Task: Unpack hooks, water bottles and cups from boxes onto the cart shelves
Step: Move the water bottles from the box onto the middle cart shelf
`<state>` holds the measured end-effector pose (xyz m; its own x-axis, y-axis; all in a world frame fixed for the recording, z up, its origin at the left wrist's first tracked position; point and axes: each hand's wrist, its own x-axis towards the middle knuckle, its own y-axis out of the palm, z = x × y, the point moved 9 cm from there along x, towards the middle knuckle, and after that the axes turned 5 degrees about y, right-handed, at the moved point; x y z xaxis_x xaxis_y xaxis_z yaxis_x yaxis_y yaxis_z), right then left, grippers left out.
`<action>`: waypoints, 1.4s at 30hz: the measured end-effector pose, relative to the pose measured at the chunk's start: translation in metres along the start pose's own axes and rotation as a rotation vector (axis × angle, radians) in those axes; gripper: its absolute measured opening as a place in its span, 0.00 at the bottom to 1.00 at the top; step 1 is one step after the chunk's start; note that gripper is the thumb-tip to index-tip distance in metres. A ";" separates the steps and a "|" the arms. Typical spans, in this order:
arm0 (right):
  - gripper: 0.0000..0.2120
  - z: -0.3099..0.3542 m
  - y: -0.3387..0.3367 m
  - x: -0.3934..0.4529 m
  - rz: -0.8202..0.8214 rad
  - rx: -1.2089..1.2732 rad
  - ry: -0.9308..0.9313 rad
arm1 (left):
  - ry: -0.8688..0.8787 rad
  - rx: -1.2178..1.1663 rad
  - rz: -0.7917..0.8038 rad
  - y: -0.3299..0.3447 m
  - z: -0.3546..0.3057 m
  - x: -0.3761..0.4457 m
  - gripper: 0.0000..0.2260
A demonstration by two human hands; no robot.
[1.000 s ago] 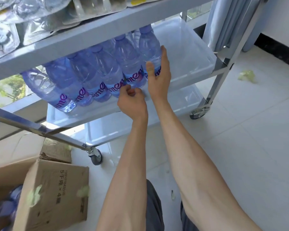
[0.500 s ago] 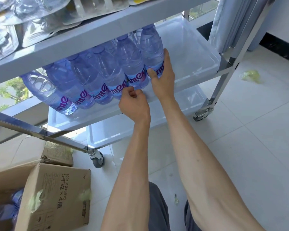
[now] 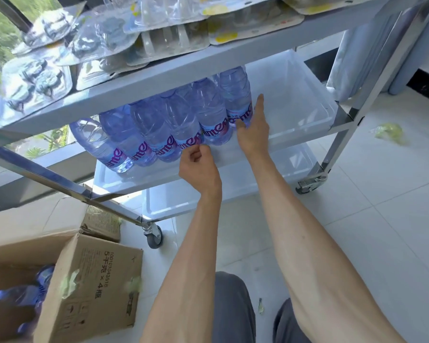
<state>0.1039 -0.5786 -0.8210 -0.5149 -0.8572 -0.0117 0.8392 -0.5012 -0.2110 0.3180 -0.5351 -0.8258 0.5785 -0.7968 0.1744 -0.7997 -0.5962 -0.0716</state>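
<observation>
Bottle [image 3: 235, 100] against right hand's [image 3: 253, 131] fingers

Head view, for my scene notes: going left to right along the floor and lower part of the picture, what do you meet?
Cardboard box → front cart caster → left hand → right hand → rear cart caster → crumpled green scrap.
</observation>
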 end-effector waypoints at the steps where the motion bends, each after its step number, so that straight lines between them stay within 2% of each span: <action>1: 0.35 0.000 -0.005 -0.005 -0.030 0.022 0.002 | 0.001 0.015 -0.013 -0.004 -0.001 0.001 0.02; 5: 0.28 -0.004 -0.030 -0.049 -0.232 0.085 0.021 | 0.028 0.117 -0.053 -0.022 -0.008 -0.002 0.08; 8: 0.27 -0.011 -0.042 -0.088 -0.333 0.086 0.052 | 0.053 0.253 -0.042 -0.042 -0.010 -0.003 0.07; 10: 0.26 -0.015 -0.039 -0.105 -0.292 0.040 0.052 | 0.050 0.358 0.042 -0.055 -0.005 -0.001 0.08; 12: 0.25 -0.020 -0.032 -0.121 -0.257 -0.003 0.084 | 0.045 0.437 0.123 -0.075 0.001 0.001 0.15; 14: 0.23 -0.025 -0.019 -0.142 -0.208 -0.081 0.160 | 0.047 0.502 0.152 -0.104 0.005 0.001 0.20; 18: 0.24 -0.017 0.032 -0.195 -0.011 -0.260 0.214 | 0.033 0.597 0.177 -0.177 0.007 0.011 0.28; 21: 0.21 0.002 0.080 -0.230 0.099 -0.259 0.196 | 0.110 0.614 0.092 -0.235 -0.009 0.036 0.26; 23: 0.19 0.021 0.115 -0.249 0.131 -0.242 0.158 | 0.176 0.569 0.009 -0.270 -0.021 0.061 0.21; 25: 0.18 0.041 0.154 -0.270 0.126 -0.212 0.125 | 0.153 0.501 -0.100 -0.316 -0.020 0.090 0.15; 27: 0.16 0.059 0.201 -0.298 0.140 -0.182 0.101 | 0.083 0.477 -0.188 -0.366 -0.003 0.114 0.11; 29: 0.14 0.076 0.259 -0.327 0.225 -0.165 0.059 | -0.006 0.473 -0.270 -0.415 0.025 0.139 0.10; 32: 0.16 0.083 0.354 -0.367 0.442 -0.171 0.038 | -0.205 0.485 -0.355 -0.482 0.082 0.170 0.12; 35: 0.18 0.060 0.447 -0.402 0.657 -0.214 0.086 | -0.427 0.517 -0.340 -0.535 0.156 0.194 0.14; 37: 0.18 0.030 0.502 -0.429 0.791 -0.247 0.185 | -0.592 0.519 -0.322 -0.563 0.207 0.197 0.16; 40: 0.06 -0.045 0.547 -0.473 0.869 -0.326 0.490 | -0.858 0.454 -0.384 -0.594 0.277 0.187 0.21; 42: 0.10 -0.097 0.558 -0.492 0.865 -0.433 0.668 | -1.025 0.306 -0.445 -0.596 0.308 0.188 0.25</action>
<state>0.8086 -0.4252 -1.0276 0.0998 -0.5957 -0.7970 0.8912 0.4097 -0.1946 0.9525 -0.3596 -1.0530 0.7703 -0.1323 -0.6238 -0.5008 -0.7311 -0.4634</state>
